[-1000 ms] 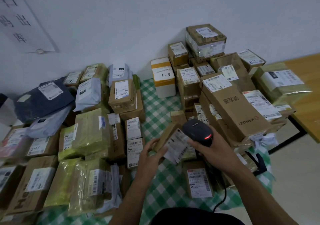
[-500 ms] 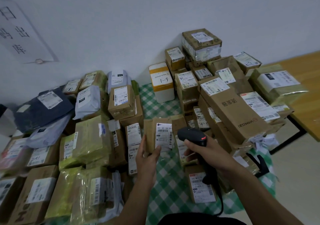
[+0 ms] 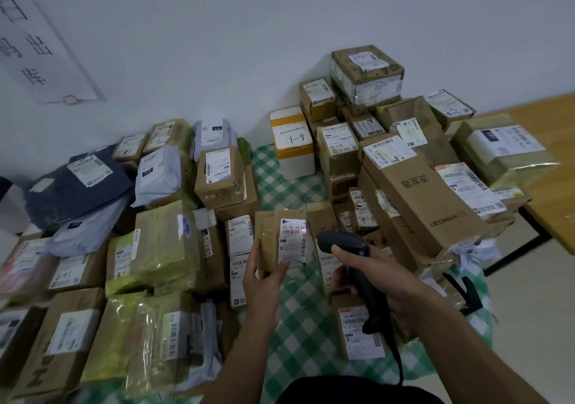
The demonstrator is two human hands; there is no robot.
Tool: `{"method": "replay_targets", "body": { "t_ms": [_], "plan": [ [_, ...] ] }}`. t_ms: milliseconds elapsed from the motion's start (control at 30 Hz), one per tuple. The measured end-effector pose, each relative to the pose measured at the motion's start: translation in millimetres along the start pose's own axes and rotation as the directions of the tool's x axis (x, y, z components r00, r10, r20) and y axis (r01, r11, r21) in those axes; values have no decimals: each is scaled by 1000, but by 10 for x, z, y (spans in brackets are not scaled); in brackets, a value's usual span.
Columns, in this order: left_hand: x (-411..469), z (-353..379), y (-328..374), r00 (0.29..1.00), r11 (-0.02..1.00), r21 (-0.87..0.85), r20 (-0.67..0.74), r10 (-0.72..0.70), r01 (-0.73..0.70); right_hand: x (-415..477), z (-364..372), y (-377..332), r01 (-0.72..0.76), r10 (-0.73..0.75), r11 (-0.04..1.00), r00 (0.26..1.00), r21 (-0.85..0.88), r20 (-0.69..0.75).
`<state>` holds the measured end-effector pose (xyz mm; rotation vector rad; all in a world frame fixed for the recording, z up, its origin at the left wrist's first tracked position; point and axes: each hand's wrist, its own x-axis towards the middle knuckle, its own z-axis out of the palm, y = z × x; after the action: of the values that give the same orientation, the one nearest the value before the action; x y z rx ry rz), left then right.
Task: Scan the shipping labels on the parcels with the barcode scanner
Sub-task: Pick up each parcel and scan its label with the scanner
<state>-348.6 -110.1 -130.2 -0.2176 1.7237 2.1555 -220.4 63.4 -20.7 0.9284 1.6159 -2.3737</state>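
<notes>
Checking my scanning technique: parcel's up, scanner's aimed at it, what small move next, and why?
Probably swing the barcode scanner a touch left. The left hand holds the small brown parcel upright, label facing the scanner gripped in the right hand, but the red aiming spot sits at the label's right edge, at one end of the barcode rather than across it.

I hold the brown parcel (image 3: 268,238) upright; its white label (image 3: 294,243), red-dotted, faces my black scanner (image 3: 343,244) just right of the parcel.
</notes>
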Motion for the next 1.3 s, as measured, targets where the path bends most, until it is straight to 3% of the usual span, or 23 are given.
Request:
{"method": "replay_targets", "body": {
  "t_ms": [400, 533, 633, 667, 700, 800, 933, 1033, 1133, 1200, 1300],
  "plan": [
    [-109, -112, -25, 1000, 1000, 9, -10, 12, -12, -53, 42, 52, 17, -17, 999, 1000, -29, 10],
    [-221, -365, -98, 1000, 994, 113, -17, 6, -4, 62, 21, 156, 114, -126, 957, 992, -268, -26],
    [-454, -530, -146, 994, 994, 43, -28, -103, 104, 71, -57, 273, 180, -217, 898, 975, -401, -47],
    [-779, -860, -315, 971, 989, 11, -190, -145, 149, 123, 178, 423, 172, -150, 859, 985, -481, 84],
    [-900, -977, -385, 948, 982, -45, -259, -187, 181, 146, 250, 470, 163, -117, 848, 986, -504, 122],
    [-1060, -1049, -457, 947, 958, -143, -173, -270, 248, 138, 271, 518, 153, -101, 847, 986, -509, 129],
    [-980, -1105, -637, 923, 948, -95, -221, -316, 303, 170, 327, 540, 151, -75, 834, 984, -530, 162],
    [-928, -1158, -796, 902, 949, 39, -323, -285, 313, 151, 380, 627, 150, -48, 820, 980, -553, 193],
    [-857, -1164, -816, 922, 904, 331, -358, -146, 271, 134, 419, 618, 159, -49, 829, 976, -537, 212],
    [-851, -1143, -807, 926, 787, 562, -375, -31, 254, 122, 422, 610, 160, -51, 833, 976, -529, 214],
    [-891, -1081, -710, 933, 522, 803, -359, 39, 287, 115, 359, 616, 143, -54, 847, 981, -512, 185]
  ]
}}
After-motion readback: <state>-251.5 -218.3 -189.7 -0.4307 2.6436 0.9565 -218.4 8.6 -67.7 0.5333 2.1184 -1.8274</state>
